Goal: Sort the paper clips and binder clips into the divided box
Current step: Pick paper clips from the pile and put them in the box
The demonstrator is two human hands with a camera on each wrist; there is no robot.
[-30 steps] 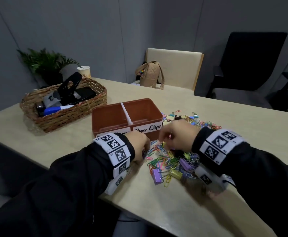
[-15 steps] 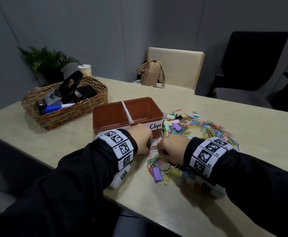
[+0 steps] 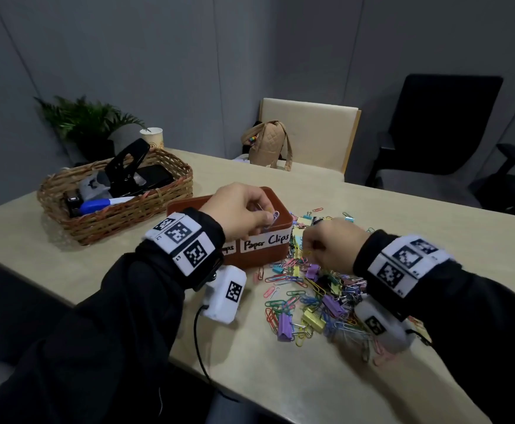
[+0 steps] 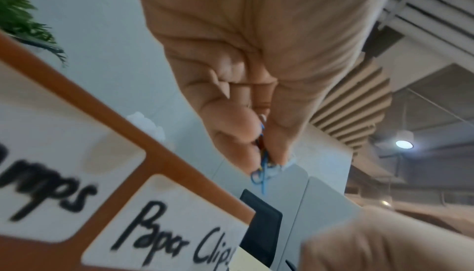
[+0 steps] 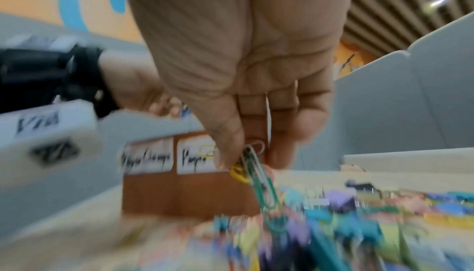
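Beige wooden surface (image 3: 280,377) carries the brown plastic divided box (image 3: 259,255). Left hand (image 3: 241,212) pinches coloured wire paper clips (image 3: 273,217) directly above its right "Paper Clips" compartment; right hand (image 3: 331,244) pinches more (image 5: 259,176) above the mixed pile (image 3: 317,298), just right of the box.

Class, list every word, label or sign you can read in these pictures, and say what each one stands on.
"Paper Clips": white label on the front of the brown divided box, right compartment.
Second label on the box, left compartment: ends in "mps"; the rest is cut off or blurred.
Wristband markers: black-and-white patterns; their tiny characters are unreadable.
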